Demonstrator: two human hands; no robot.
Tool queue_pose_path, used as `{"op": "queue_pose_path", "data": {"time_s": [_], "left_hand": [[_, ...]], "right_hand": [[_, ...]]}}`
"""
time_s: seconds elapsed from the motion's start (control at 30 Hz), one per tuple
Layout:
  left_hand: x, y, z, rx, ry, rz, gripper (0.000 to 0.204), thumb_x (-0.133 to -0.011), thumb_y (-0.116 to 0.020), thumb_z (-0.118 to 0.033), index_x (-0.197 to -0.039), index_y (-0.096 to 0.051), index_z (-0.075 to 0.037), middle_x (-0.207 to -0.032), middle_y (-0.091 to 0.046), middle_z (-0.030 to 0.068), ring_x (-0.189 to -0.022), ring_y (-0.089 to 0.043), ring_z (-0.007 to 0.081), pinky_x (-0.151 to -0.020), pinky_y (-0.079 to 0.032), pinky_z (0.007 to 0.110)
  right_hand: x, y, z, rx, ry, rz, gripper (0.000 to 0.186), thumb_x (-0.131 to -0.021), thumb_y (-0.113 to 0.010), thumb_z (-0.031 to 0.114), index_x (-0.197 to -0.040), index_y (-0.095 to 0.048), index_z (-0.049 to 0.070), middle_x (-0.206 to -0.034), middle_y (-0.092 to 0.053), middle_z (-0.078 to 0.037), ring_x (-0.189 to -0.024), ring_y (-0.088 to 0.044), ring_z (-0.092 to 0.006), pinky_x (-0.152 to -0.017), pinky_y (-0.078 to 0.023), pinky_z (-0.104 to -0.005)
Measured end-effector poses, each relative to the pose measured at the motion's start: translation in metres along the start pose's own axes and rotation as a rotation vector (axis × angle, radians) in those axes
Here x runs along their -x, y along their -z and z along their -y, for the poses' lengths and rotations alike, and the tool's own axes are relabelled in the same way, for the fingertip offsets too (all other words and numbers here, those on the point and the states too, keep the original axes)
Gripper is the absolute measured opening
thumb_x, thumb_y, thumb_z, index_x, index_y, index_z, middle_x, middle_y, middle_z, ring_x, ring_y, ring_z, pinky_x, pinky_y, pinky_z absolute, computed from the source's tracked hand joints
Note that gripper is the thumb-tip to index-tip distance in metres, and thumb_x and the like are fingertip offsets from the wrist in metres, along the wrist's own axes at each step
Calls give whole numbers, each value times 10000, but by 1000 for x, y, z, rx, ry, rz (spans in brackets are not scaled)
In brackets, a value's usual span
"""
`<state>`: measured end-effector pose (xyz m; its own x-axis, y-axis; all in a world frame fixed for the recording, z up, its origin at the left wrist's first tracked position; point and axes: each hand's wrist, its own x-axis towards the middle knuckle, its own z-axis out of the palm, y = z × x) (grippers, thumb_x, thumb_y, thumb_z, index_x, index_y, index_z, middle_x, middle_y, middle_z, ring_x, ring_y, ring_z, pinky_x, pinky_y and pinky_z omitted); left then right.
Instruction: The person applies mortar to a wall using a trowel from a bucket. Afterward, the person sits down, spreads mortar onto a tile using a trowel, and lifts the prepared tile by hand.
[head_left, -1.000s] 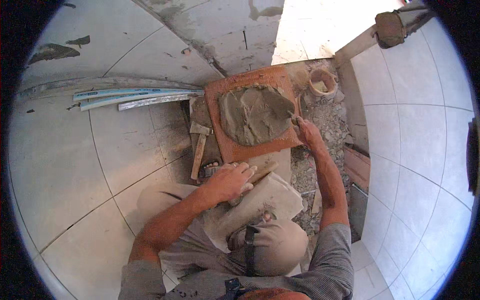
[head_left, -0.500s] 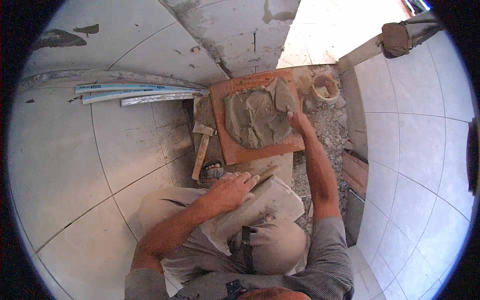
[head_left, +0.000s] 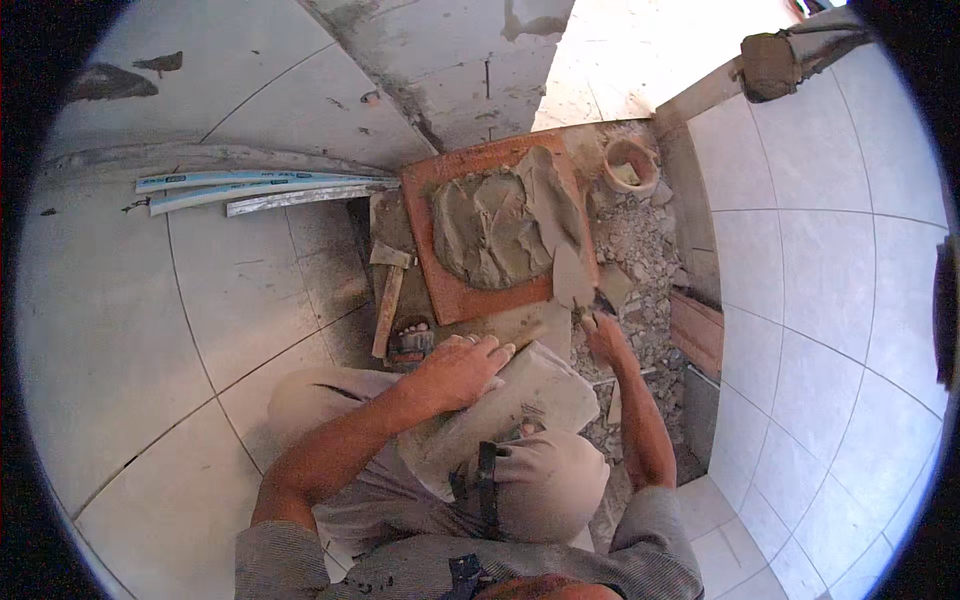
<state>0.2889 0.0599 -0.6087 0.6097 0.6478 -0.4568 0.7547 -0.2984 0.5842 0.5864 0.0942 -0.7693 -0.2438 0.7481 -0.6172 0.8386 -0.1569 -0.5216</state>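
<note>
My right hand [head_left: 604,338] grips a pointing trowel. Its pale blade [head_left: 572,278] rests at the lower right edge of a mound of wet grey mortar [head_left: 485,225]. That mortar is spread on a square reddish-brown board [head_left: 470,308] in front of me. My left hand [head_left: 462,372] is closed over the upper edge of a grey tile [head_left: 500,420], which leans tilted across my legs. Left of the board lies a hammer [head_left: 388,300] with a wooden handle, its head toward the wall. My sandalled foot [head_left: 412,342] shows beside the handle.
A round mortar-stained bucket [head_left: 630,168] stands right of the board on rubble [head_left: 655,250]. Long blue-white strips [head_left: 260,182] lie on the tiled floor at left. A tiled wall [head_left: 820,260] rises at right, near a reddish block [head_left: 697,330]. A dark bag-like thing [head_left: 770,68] is at upper right.
My right hand has drawn the trowel from the mortar's upper right down toward me, leaving a smoothed streak. My left hand stays on the tile. The whole view has shifted slightly.
</note>
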Motion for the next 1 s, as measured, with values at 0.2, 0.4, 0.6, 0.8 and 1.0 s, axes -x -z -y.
{"op": "queue_pose_path", "data": {"time_s": [0.2,0.4,0.6,0.8,1.0], "left_hand": [[7,-6,0,-5,-13,-32,506,-775,-590,-285,-1193,-447,-37,-1005,-517,140,-920,-546,318,-784,-445,423],[5,-2,-4,-29,-34,-66,506,-771,-595,-280,-1193,-450,-41,-1010,-518,141,-920,-548,312,-781,-448,420],[6,-2,-4,-24,-26,-105,526,-769,-595,-307,-1197,-447,-40,-1007,-519,141,-913,-551,306,-776,-450,414],[13,-7,2,-36,14,-24,518,-763,-597,-309,-1185,-453,-45,-1000,-518,138,-920,-546,306,-783,-444,410],[5,-3,1,-77,-17,-47,484,-772,-588,-285,-1169,-458,-40,-980,-515,136,-913,-547,310,-774,-446,408]], "right_hand": [[-36,-7,38,-531,-23,66,379,-893,-416,330,-977,-498,-31,-802,-563,-212,-771,-551,-327,-701,-415,-393],[-137,-45,71,-322,281,-164,326,-878,-459,272,-977,-535,-29,-884,-572,-246,-854,-545,-392,-726,-420,-408],[-129,-43,67,87,366,-18,349,-877,-448,345,-1014,-529,33,-915,-606,-212,-896,-582,-346,-735,-435,-432],[-133,-29,114,391,354,79,265,-842,-478,232,-1010,-548,39,-887,-603,-218,-823,-591,-377,-700,-480,-458],[-165,-25,135,333,211,-51,334,-876,-390,268,-981,-539,-13,-849,-605,-232,-778,-594,-390,-660,-483,-459]]}}
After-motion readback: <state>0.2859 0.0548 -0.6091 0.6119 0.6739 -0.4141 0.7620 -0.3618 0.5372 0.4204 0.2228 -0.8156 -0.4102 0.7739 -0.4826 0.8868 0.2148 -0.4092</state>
